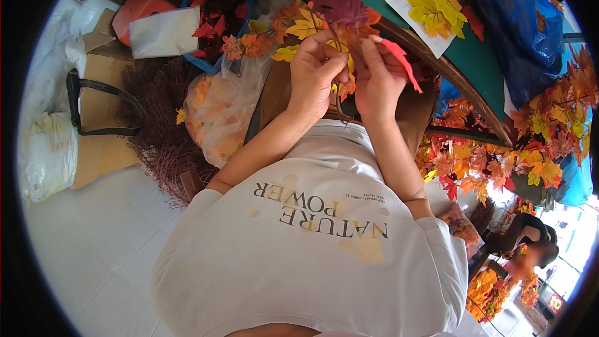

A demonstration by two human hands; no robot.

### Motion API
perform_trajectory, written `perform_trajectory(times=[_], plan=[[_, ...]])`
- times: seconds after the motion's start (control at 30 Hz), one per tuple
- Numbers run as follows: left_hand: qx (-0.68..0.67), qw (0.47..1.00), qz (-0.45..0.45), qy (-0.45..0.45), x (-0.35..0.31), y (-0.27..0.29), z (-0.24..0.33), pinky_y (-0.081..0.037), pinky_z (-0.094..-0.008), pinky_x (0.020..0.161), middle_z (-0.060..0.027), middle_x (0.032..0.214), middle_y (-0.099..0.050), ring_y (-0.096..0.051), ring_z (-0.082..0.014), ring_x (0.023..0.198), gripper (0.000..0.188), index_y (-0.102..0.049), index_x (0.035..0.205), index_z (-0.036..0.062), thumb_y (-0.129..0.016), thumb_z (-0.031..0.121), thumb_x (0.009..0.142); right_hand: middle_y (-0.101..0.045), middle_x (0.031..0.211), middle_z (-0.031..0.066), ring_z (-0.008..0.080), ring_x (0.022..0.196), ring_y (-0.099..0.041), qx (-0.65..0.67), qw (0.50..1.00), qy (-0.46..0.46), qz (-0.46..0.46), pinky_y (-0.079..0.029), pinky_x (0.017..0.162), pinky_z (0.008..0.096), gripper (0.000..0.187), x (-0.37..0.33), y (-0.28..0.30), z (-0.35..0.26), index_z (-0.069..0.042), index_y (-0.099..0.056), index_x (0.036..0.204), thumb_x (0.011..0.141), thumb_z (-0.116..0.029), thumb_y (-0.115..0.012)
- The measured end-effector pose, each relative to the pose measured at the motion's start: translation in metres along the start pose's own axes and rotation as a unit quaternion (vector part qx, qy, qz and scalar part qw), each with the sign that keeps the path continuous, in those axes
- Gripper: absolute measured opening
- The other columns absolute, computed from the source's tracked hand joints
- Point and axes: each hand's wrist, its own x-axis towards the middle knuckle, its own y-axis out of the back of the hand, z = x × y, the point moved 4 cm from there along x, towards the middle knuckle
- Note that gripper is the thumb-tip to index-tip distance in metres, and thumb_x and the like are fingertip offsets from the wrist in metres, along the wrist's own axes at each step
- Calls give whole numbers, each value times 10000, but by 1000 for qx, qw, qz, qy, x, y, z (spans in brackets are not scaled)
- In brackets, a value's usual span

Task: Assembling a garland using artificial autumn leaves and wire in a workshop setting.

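Note:
My left hand (315, 78) is closed around the thin brown stem of an artificial maple branch. A dark purple maple leaf (340, 7) tops it, with yellow leaves (307, 25) and orange ones close by. Just to its right, my right hand (379, 81) is closed in a pinch, and a bright red leaf (402, 62) sticks out from its fingers. Where that leaf's own stem runs is hidden by the fingers. The brown stem ends (337, 109) hang down between my wrists, over my lap.
A green table (462, 81) with a wooden edge curves ahead, bearing a paper sheet (424, 19) and loose leaves. A plastic bag of orange leaves (215, 109), brown stems (165, 125) and a cardboard box (103, 93) stand left. Finished-looking leaf branches (486, 162) hang right; another person (530, 243) sits behind.

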Motion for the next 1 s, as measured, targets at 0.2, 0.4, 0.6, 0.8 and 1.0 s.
perform_trajectory(times=[0.2,0.4,0.6,0.8,1.0], plan=[[9,1000,-23,15,-2,-3,0,-472,-252,489,-19,690,-518,-516,-106,569,319,-491,1111,9,-571,-45,807,-641,836,106,152,527,-562,110,974,-181,-80,-404,399,237,115,1,11,19,-36,-594,947,882,-123,-557],[-5,1000,-23,8,0,-1,-3,-487,-264,463,-57,728,-560,-528,-111,540,281,-496,1052,-3,-565,-79,791,-622,780,95,141,515,-544,139,964,-209,-85,-417,434,233,109,1,16,26,-24,-592,951,876,-98,-563],[-2,1000,-16,6,1,3,-6,-487,-268,459,-57,714,-558,-527,-110,542,285,-481,1057,-4,-567,-77,795,-639,808,95,146,537,-553,124,970,-187,-91,-407,424,228,127,-1,16,27,-64,-604,987,871,-105,-569],[-3,1000,-13,5,1,3,-6,-487,-262,459,-51,695,-547,-526,-105,543,286,-478,1056,-6,-569,-77,794,-638,819,99,141,540,-552,107,976,-165,-97,-407,420,229,132,-1,17,27,-62,-597,998,876,-96,-561],[3,1000,-14,7,2,5,-8,-490,-259,461,-54,694,-546,-528,-105,546,284,-477,1052,-14,-574,-74,792,-632,796,92,138,536,-551,103,979,-158,-80,-393,412,224,117,-1,17,26,-63,-599,982,874,-92,-566]])
